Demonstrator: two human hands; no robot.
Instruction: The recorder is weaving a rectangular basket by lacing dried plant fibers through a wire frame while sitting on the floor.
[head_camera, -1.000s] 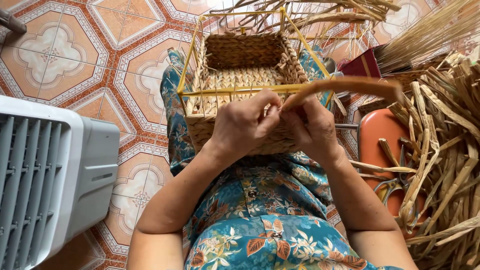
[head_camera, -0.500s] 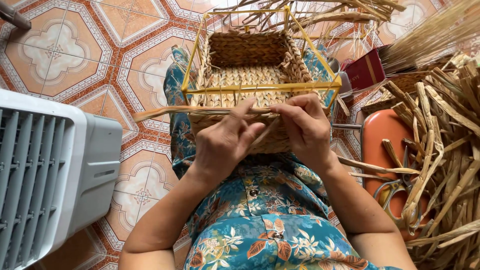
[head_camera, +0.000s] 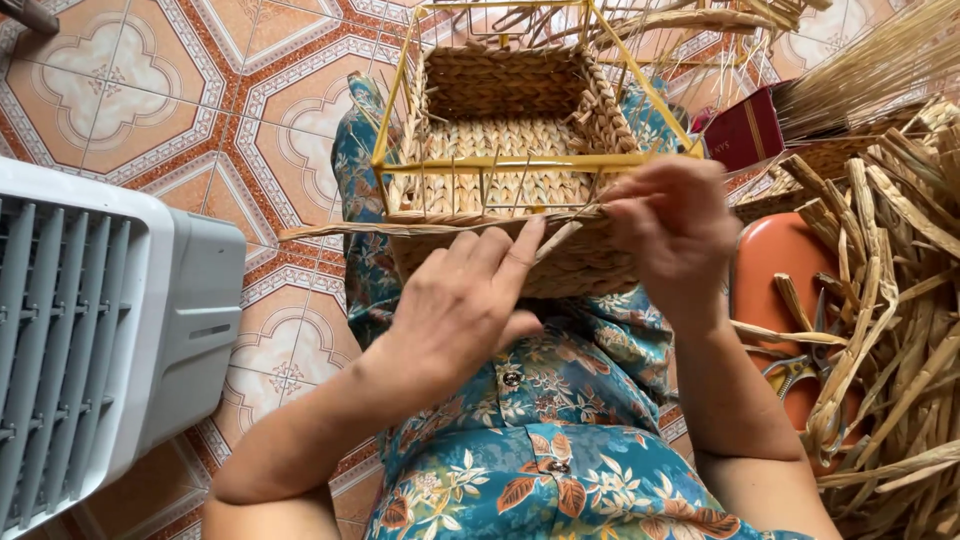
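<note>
A half-woven basket (head_camera: 520, 150) on a yellow wire frame (head_camera: 520, 160) rests on the person's lap, at 12 o'clock from the hands, its open top facing the camera and its near wall only partly woven. The left hand (head_camera: 465, 300) lies flat against that near wall at about 6 o'clock of the basket, fingers stretched and together, the forefinger pressing on a flat straw strand (head_camera: 400, 229) that runs out level toward 9 o'clock along the top of the woven rows. The right hand (head_camera: 675, 225) sits at the basket's 3 o'clock corner, fingers curled and pinched narrow on the other end of the same strand just under the yellow rail. Compared with half a second ago the left hand has opened from a pinch into this flat press, and the strand, which a second ago arched up and over toward 3 o'clock, now lies straight against the wall. At 3 o'clock of the lap a heap of dried straw (head_camera: 890, 270) covers an orange stool (head_camera: 775, 270), with scissors (head_camera: 800, 370) on its near edge. A grey fan heater (head_camera: 90, 340) stands at 9 o'clock on the patterned tile floor (head_camera: 180, 90), and a dark red box (head_camera: 745, 130) sits at 2 o'clock.
</note>
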